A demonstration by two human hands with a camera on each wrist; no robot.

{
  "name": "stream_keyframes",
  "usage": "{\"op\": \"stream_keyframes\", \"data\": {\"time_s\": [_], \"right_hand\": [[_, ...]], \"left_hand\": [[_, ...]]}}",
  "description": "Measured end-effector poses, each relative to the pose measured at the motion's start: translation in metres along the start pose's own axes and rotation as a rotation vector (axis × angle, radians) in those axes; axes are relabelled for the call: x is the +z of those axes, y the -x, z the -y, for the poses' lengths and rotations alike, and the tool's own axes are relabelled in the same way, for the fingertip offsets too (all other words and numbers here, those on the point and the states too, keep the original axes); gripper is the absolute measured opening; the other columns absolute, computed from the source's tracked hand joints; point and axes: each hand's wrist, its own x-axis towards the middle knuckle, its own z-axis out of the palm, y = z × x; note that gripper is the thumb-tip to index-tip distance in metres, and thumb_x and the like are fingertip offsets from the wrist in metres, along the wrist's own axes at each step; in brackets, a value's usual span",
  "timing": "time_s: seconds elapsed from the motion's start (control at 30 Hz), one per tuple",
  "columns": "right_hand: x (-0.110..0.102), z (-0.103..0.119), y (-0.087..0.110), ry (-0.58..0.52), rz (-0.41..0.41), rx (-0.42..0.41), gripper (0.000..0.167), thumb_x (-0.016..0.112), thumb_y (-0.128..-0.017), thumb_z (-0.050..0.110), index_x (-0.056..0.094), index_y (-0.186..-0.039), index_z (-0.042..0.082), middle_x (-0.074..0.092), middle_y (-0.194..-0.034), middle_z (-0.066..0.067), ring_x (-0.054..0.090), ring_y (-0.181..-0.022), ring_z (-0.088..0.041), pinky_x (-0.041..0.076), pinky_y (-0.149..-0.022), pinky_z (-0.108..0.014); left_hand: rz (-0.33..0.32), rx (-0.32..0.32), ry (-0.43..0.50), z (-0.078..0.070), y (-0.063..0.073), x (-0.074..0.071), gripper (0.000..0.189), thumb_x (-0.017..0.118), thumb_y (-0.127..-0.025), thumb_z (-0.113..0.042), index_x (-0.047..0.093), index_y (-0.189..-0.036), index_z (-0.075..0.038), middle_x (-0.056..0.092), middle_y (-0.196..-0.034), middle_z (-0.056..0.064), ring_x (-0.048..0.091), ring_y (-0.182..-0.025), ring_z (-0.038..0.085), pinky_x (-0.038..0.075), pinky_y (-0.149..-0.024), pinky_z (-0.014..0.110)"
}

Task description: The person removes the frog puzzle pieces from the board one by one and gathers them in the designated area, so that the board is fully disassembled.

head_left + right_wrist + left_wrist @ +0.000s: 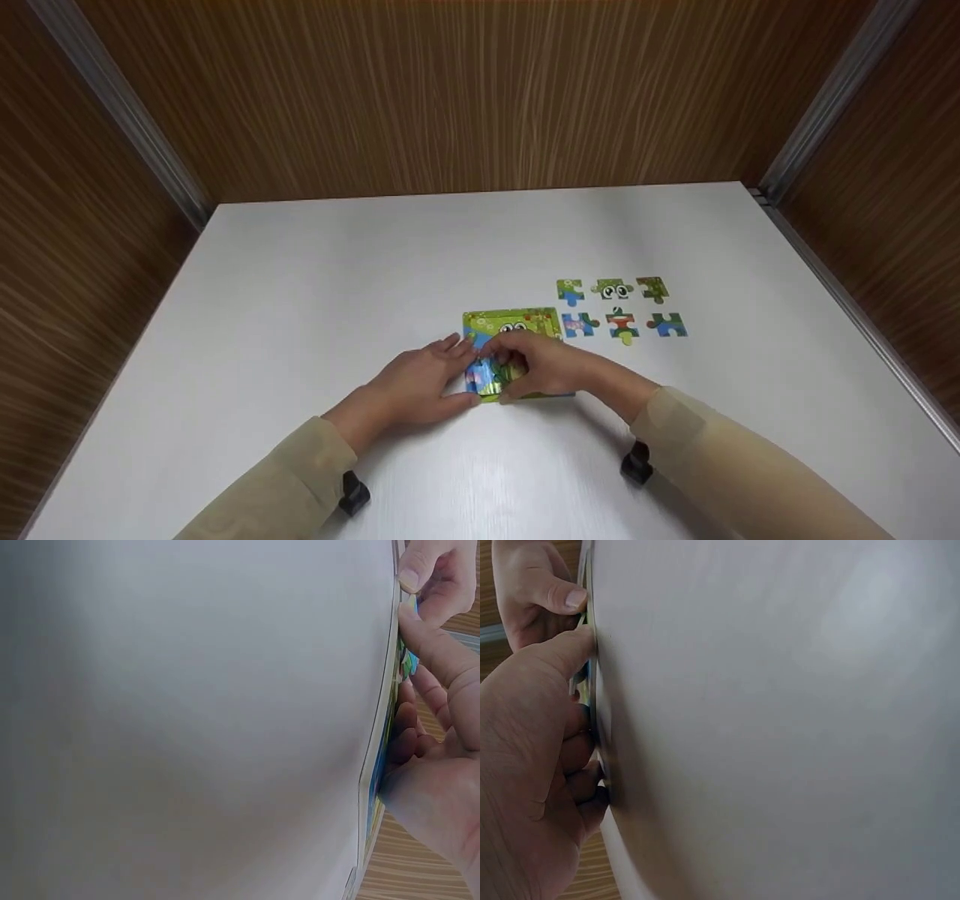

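Observation:
A frog-like picture puzzle in a green-edged tray (517, 312) lies on the white table. My right hand (551, 364) reaches over it, pinching a shiny blue-and-green puzzle piece (486, 379) between thumb and fingers at the tray's lower left. In the right wrist view that piece (409, 664) stands tilted above the tray, partly covered by fingers. My left hand (416, 382) rests at the tray's left side, its fairly straight fingers on the left edge and its thumb touching the lower left corner. The hands hide much of the puzzle's middle.
Several loose puzzle pieces lie in two rows right of the tray, among them one with eyes (615, 290) and a red-and-green one (622, 325). Wood-grain panels (450, 97) stand behind and beside the white table (337, 277).

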Motion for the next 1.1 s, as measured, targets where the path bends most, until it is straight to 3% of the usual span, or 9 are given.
{"op": "stream_keyframes", "data": {"time_s": [0.37, 0.73, 1.1], "right_hand": [[-0.0011, 0.0018, -0.0006, 0.007, 0.011, -0.004, 0.052, 0.087, -0.091, 0.016, 0.068, -0.139, 0.011, 0.063, -0.11, 0.0, 0.053, -0.095, -0.018, 0.046, -0.079, -0.031], [-0.0036, -0.0005, 0.0011, 0.014, 0.009, -0.011, 0.05, 0.085, -0.092, 0.022, 0.07, -0.139, 0.013, 0.065, -0.125, -0.001, 0.054, -0.106, -0.019, 0.047, -0.09, -0.036], [-0.0066, -0.0018, 0.0018, -0.053, 0.039, 0.06, 0.046, 0.082, -0.093, 0.018, 0.069, -0.137, 0.014, 0.063, -0.111, 0.002, 0.054, -0.095, -0.017, 0.047, -0.081, -0.032]], "left_hand": [[0.018, -0.015, 0.009, -0.0008, -0.0007, -0.0019, 0.076, 0.052, -0.104, -0.054, 0.042, -0.163, -0.008, 0.035, -0.169, 0.009, 0.03, -0.158, 0.031, 0.038, -0.12, 0.052], [0.019, -0.009, 0.007, -0.0008, -0.001, -0.0031, 0.075, 0.053, -0.104, -0.055, 0.044, -0.162, -0.007, 0.034, -0.17, 0.008, 0.03, -0.158, 0.03, 0.038, -0.121, 0.051], [0.029, -0.018, 0.021, -0.0026, 0.0018, -0.003, 0.077, 0.052, -0.105, -0.057, 0.042, -0.163, -0.008, 0.032, -0.171, 0.007, 0.028, -0.159, 0.03, 0.037, -0.121, 0.052]]}}
